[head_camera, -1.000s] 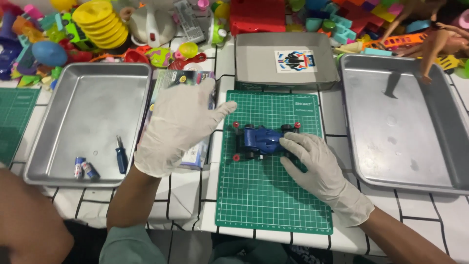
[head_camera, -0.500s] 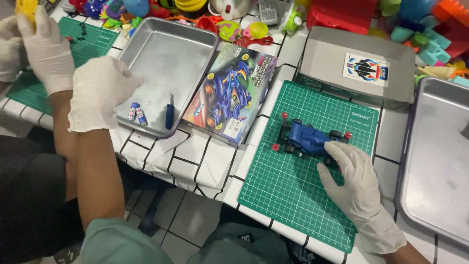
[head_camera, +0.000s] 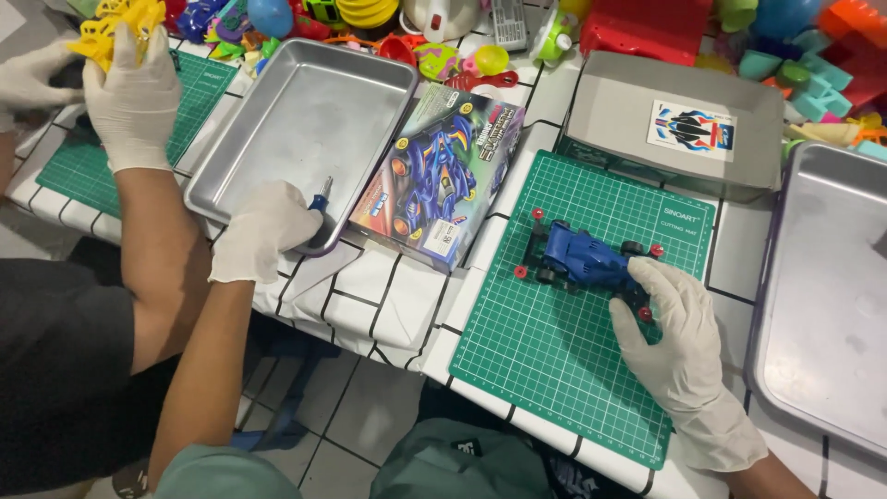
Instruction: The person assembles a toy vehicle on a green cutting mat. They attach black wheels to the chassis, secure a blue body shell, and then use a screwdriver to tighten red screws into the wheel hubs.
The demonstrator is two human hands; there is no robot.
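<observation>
White tiled surface (head_camera: pixel 388 305) spread across the view. Green cutting mat (head_camera: pixel 564 342) at 5 o'clock of centre, metal tray (head_camera: pixel 305 111) at 10 o'clock. Boxed car kit (head_camera: pixel 439 176) between them. Blue toy car (head_camera: pixel 582 259) on the mat, gloved right hand (head_camera: pixel 670 346) at its 4 o'clock end, fingers resting on it. Left hand (head_camera: pixel 263 231) at the tray's near rim, fingers closed around a small screwdriver (head_camera: pixel 321 196) (a co-worker's gloved hands (head_camera: pixel 129 92) at 10 o'clock with yellow parts).

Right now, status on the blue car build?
Done: blue toy car sits assembled-looking on the green cutting mat. In hand: right hand steadies its rear; left hand grips a screwdriver in the metal tray. Left: can't tell; tool hasn't reached the car.
</observation>
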